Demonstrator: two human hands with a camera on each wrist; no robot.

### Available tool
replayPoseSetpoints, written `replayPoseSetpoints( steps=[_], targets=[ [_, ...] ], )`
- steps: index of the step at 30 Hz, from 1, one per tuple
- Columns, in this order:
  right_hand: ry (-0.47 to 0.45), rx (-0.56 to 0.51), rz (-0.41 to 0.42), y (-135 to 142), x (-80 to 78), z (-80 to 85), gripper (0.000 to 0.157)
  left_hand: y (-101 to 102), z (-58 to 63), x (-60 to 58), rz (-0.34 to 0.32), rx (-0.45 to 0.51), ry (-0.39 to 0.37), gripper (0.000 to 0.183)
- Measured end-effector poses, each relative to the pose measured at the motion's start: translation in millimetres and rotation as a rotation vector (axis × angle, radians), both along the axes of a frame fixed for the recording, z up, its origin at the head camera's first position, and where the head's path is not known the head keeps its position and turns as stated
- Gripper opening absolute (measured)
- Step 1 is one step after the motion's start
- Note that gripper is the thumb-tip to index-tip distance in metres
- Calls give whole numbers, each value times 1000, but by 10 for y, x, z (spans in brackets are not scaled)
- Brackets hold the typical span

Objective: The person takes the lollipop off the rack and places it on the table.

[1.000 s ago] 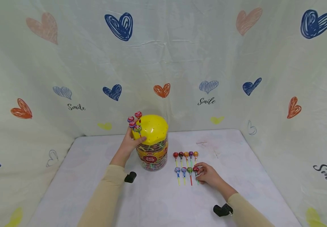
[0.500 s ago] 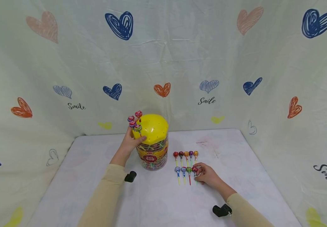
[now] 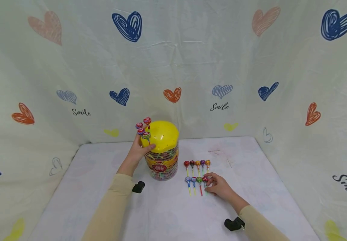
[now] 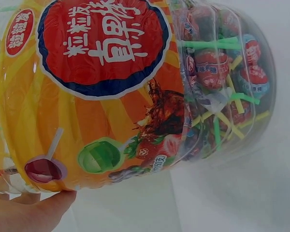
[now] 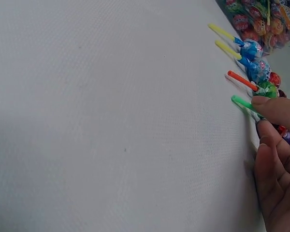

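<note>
My left hand [image 3: 137, 150] grips the clear lollipop jar [image 3: 161, 167] high on its left side, with the thumb at the yellow domed lid [image 3: 163, 135]. Several lollipops [image 3: 141, 131] stand upright at the lid's left edge, just above that hand. In the left wrist view, fingertips touch the side of the jar's orange label [image 4: 96, 140]. To the right of the jar, my right hand [image 3: 220, 186] pinches a dark red lollipop [image 3: 205, 179] by its green stick [image 5: 242, 102]. It is the rightmost of the near row, beside a green lollipop [image 3: 199, 179] with a red stick.
Two blue-wrapped lollipops [image 3: 187, 179] continue the near row leftward. Behind lies a far row of several lollipops [image 3: 198, 163], sticks toward me. A white cloth covers the table [image 3: 167, 214]; a heart-printed curtain [image 3: 191, 67] surrounds its back and sides.
My right hand has slid the dark red lollipop slightly left, closer to the green one, and the near row has shifted a little left. The left hand and jar stay in place.
</note>
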State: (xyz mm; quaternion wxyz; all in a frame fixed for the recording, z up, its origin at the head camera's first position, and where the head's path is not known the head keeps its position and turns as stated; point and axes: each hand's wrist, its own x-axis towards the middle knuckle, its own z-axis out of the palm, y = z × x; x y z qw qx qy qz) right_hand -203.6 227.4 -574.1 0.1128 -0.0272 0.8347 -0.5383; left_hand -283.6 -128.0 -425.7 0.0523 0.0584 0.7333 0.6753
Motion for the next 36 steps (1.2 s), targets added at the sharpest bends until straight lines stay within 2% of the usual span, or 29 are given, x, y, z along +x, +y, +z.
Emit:
replayPoseSetpoints(
  steps=[10,14,17,22,26,36],
  targets=[
    [3,-11,23,36,18,43,59,7,16,21,3,10,8,83],
    [9,-1,23,87,-33,74,60,5,15,31,-1,8,20,83],
    [9,18,-9,98,-100,157,58,8,15,32,1,8,21,83],
    [58,8,-59,7,-203,474,56,1,3,28,7,-4,15,84],
    [132,-67,-32,-134,-251,801,55,-9,-11,18,0,3,16,84],
    [263,-234,54,-635,-364,1457,52,-24,3,36,3,0,2,85]
  ],
)
